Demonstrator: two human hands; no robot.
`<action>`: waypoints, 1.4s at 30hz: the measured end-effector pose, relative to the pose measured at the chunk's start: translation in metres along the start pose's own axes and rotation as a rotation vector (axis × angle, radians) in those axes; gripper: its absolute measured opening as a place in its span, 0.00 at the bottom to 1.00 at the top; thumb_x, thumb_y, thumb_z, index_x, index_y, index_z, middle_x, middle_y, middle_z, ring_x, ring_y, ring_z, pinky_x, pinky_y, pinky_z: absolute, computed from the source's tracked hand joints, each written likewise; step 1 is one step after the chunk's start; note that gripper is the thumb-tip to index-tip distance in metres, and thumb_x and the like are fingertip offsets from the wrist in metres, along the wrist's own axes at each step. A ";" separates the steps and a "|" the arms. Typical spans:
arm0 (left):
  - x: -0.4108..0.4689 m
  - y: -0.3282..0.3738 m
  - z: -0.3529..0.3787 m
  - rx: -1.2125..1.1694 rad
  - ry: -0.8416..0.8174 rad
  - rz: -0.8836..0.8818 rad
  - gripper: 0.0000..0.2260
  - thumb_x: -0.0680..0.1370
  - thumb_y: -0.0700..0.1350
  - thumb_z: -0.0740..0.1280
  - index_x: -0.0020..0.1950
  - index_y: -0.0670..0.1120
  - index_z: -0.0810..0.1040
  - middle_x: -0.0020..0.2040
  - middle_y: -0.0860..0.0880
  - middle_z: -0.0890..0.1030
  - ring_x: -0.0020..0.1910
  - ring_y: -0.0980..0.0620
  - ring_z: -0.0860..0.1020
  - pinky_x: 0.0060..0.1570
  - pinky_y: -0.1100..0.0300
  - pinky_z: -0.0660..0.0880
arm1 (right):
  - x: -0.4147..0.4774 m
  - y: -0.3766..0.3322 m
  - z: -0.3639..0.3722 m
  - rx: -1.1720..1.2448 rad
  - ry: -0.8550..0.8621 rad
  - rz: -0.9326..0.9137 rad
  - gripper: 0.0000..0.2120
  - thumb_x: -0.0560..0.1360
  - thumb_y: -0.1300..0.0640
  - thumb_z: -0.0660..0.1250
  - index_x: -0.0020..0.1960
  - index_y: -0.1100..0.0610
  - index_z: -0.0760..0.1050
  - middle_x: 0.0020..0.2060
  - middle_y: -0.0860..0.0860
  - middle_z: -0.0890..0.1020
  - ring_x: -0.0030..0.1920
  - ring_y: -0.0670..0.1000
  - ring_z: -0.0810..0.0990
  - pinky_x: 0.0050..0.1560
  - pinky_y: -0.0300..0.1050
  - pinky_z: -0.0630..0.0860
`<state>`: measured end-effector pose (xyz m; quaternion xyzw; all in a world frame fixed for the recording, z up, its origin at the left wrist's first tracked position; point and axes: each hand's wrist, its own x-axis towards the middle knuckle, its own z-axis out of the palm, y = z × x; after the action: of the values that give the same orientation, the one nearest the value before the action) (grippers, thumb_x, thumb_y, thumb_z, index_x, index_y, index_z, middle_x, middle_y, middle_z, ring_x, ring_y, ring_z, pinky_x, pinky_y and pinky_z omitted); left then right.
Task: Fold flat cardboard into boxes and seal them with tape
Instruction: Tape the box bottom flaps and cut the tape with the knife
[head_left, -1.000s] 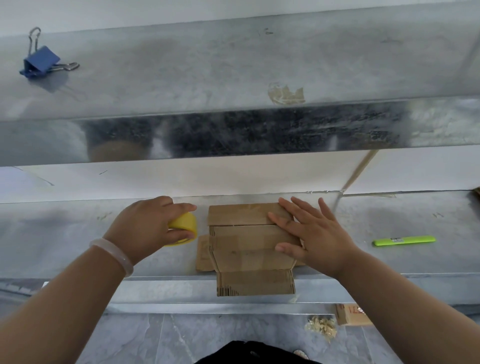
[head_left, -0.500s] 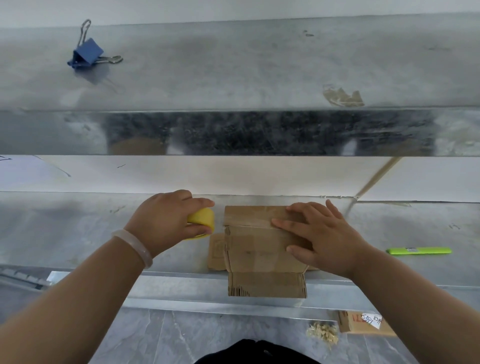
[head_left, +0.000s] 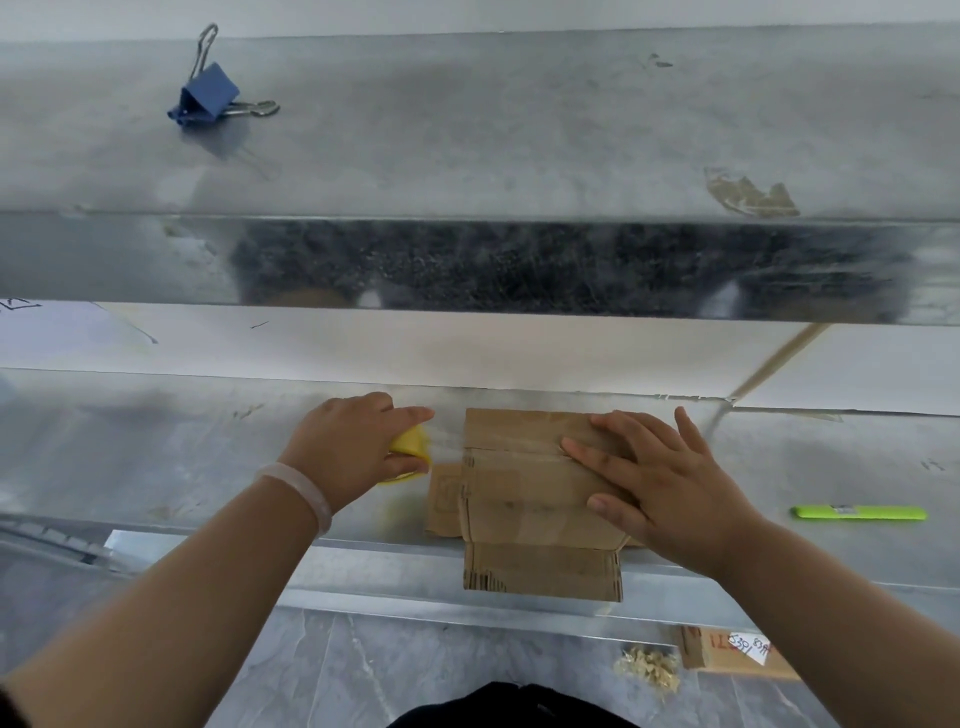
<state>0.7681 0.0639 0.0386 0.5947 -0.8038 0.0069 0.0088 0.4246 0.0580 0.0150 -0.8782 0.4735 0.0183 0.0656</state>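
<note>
The flat cardboard blank (head_left: 530, 493) is lying at the near edge of the lower metal shelf (head_left: 156, 457), with its near flap (head_left: 540, 571) hanging over that edge. A smaller flap is sticking out on its left side. It is being pressed down by the right hand (head_left: 670, 488), palm flat and fingers spread and straight, over the right half of the blank. Nothing is being gripped by that hand.

Just left of the blank, not touching it, a yellow object (head_left: 410, 447) is being grasped by the left hand (head_left: 343, 447), with the fingers curled over it. It is probably the tape tool, but most of it is being hidden by the hand. A pale bracelet (head_left: 306, 488) is being worn on that wrist.

Judged step: the blank is being held steady, not yet erected into a box and not yet sealed. For the next move, the yellow object is likely needing to be brought right onto the seam while the blank is being pinned flat, or the panels are needing to be raised first.

A green pen-like tool (head_left: 860, 513) is lying well to the right on the same shelf. A blue binder clip (head_left: 208, 96) is sitting far left on the upper shelf (head_left: 467, 130). A labelled cardboard piece (head_left: 727, 654) and some scraps (head_left: 649, 670) are lying on the floor.
</note>
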 end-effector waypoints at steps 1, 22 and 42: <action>0.001 0.000 0.002 0.025 -0.032 -0.004 0.29 0.74 0.68 0.58 0.72 0.58 0.66 0.53 0.53 0.77 0.50 0.50 0.77 0.51 0.56 0.74 | 0.000 -0.001 0.000 0.002 0.002 0.001 0.29 0.77 0.30 0.37 0.76 0.34 0.54 0.73 0.45 0.63 0.74 0.49 0.59 0.73 0.68 0.52; -0.004 0.016 0.029 0.100 -0.021 -0.012 0.29 0.79 0.64 0.55 0.77 0.56 0.56 0.55 0.52 0.76 0.51 0.51 0.77 0.52 0.58 0.72 | 0.004 -0.041 -0.012 -0.096 0.064 0.124 0.23 0.79 0.39 0.49 0.65 0.41 0.76 0.65 0.49 0.76 0.68 0.53 0.72 0.70 0.69 0.61; -0.012 0.005 0.027 0.033 -0.029 -0.017 0.29 0.78 0.65 0.56 0.77 0.57 0.56 0.54 0.53 0.75 0.50 0.51 0.77 0.48 0.59 0.71 | 0.020 -0.076 0.013 -0.097 0.043 0.063 0.26 0.79 0.35 0.46 0.75 0.39 0.62 0.72 0.49 0.71 0.71 0.55 0.69 0.66 0.71 0.64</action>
<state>0.7671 0.0764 0.0112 0.6017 -0.7986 0.0111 -0.0126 0.4992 0.0840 0.0080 -0.8651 0.5008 0.0246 0.0121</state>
